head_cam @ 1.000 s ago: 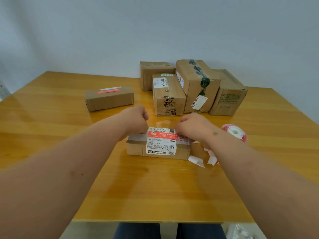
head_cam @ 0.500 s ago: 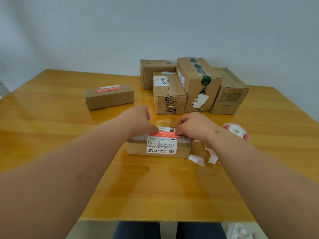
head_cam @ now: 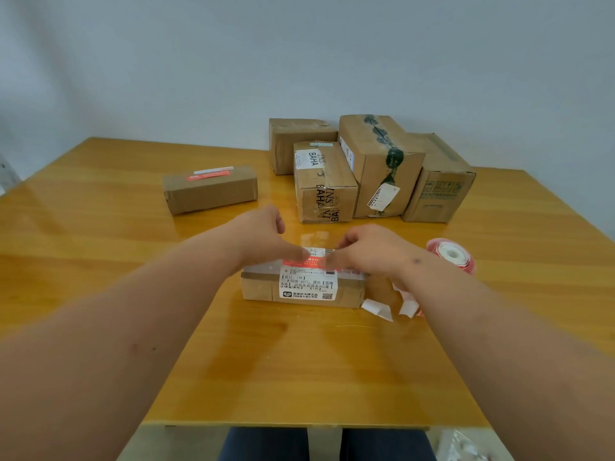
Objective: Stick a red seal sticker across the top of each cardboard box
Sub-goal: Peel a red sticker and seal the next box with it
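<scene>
While both hands (head_cam: 263, 239) press, red sticker (head_cam: 301, 263) seemingly runs left-right.

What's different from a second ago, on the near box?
Both hands have slid inward along the red seal sticker atop the near box: left hand rightward, right hand leftward, fingertips now nearly meeting. Sticker roll, peeled backings and other boxes stayed put.

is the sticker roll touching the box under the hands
Apart. The head view shows bare table between the sticker roll and the box.
</scene>
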Demonstrator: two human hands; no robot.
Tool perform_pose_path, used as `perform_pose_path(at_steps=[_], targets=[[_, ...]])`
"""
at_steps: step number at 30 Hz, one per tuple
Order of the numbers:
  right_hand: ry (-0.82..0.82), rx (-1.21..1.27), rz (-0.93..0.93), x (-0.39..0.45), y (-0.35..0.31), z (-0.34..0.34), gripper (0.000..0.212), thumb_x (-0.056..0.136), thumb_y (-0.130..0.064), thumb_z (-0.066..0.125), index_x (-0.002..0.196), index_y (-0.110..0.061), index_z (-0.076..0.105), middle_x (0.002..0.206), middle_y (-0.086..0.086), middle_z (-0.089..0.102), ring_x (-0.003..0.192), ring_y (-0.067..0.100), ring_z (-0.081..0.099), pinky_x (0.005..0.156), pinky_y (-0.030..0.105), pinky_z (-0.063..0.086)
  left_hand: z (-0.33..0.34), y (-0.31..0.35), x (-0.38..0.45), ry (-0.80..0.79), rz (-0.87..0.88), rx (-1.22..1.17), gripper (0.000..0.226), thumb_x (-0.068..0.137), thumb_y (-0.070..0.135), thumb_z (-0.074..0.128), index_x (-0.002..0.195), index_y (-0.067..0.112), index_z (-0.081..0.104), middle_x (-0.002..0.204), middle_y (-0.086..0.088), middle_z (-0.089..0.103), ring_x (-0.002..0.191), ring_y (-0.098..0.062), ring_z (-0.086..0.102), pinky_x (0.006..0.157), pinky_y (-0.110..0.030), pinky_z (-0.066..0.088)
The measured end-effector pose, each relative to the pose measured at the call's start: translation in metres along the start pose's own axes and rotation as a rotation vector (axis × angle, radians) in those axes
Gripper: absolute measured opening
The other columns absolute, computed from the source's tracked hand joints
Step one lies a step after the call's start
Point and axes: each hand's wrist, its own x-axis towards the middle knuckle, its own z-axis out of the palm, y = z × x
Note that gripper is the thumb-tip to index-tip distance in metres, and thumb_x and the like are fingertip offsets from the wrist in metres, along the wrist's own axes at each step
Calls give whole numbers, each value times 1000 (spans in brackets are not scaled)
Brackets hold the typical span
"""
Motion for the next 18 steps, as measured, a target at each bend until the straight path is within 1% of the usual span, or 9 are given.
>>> perform_pose_path(at_steps=[1, 3, 6, 8, 11, 13, 15, 17, 18], targets=[[2, -14, 3, 1, -2, 2, 35, 77, -41, 74, 103, -19, 64, 100, 0, 63, 96, 16, 58, 78, 30, 50, 3, 2, -1, 21, 4, 38, 52, 69, 45, 83, 103, 24, 49, 93, 2, 56, 82, -13, 53, 73, -32, 50], [0, -15, 4, 2, -4, 3, 28, 78, -32, 74, 102, -19, 66, 100, 0, 63, 95, 16, 58, 74, 28, 49, 6, 2, -1, 37, 11, 65, 51, 70, 40, 83, 104, 23, 49, 93, 2, 57, 82, -14, 53, 71, -32, 50], [2, -26, 2, 1, -3, -2, 24, 82, -19, 64, 105, -14, 66, 105, 6, 65, 98, 22, 60, 79, 34, 53, -1, -3, 2, -3, -1, -7, 43, 75, 20, 79, 108, 23, 52, 99, -2, 58, 87, -18, 55, 77, -35, 53], [0, -23, 4, 1, -2, -2, 26, 82, -20, 62, 107, -13, 66, 107, 8, 65, 101, 24, 60, 79, 34, 51, -5, -7, 2, -30, -18, -52, 40, 78, 13, 74, 110, 25, 53, 104, -4, 59, 91, -20, 55, 80, -36, 53], [28, -33, -2, 5, -4, 2, 22, 89, -25, 57, 105, -13, 66, 106, 8, 66, 100, 23, 61, 84, 35, 51, -5, -8, 2, -21, -12, -119, 40, 78, 23, 78, 108, 25, 53, 100, -2, 57, 89, -17, 54, 71, -31, 49], [62, -41, 0, 7, -5, 3, 22, 94, -27, 53, 104, -13, 67, 104, 6, 67, 98, 21, 62, 87, 36, 53, -3, -8, 4, 38, 2, -80, 37, 79, 29, 77, 107, 24, 53, 95, 2, 55, 87, -15, 53, 67, -28, 45], [65, -40, -5, 10, -6, 3, 19, 94, -20, 53, 107, -17, 68, 107, 1, 66, 99, 18, 61, 86, 33, 53, -4, -10, 7, 83, 8, -33, 34, 82, 20, 74, 110, 23, 55, 97, 0, 57, 89, -17, 55, 67, -27, 46], [40, -14, -26, 11, -6, 2, 26, 91, -12, 52, 112, -20, 67, 113, -3, 63, 105, 16, 58, 93, 34, 51, -8, -15, 9, 84, 3, -42, 34, 84, 10, 68, 112, 23, 55, 101, -2, 58, 92, -19, 56, 67, -27, 46], [11, 35, -42, 12, -5, 2, 28, 89, -12, 55, 113, -22, 66, 115, -5, 62, 109, 15, 57, 97, 36, 49, -12, -18, 8, 70, 1, -51, 35, 84, 10, 67, 114, 24, 55, 104, -3, 58, 94, -20, 55, 69, -28, 46]])
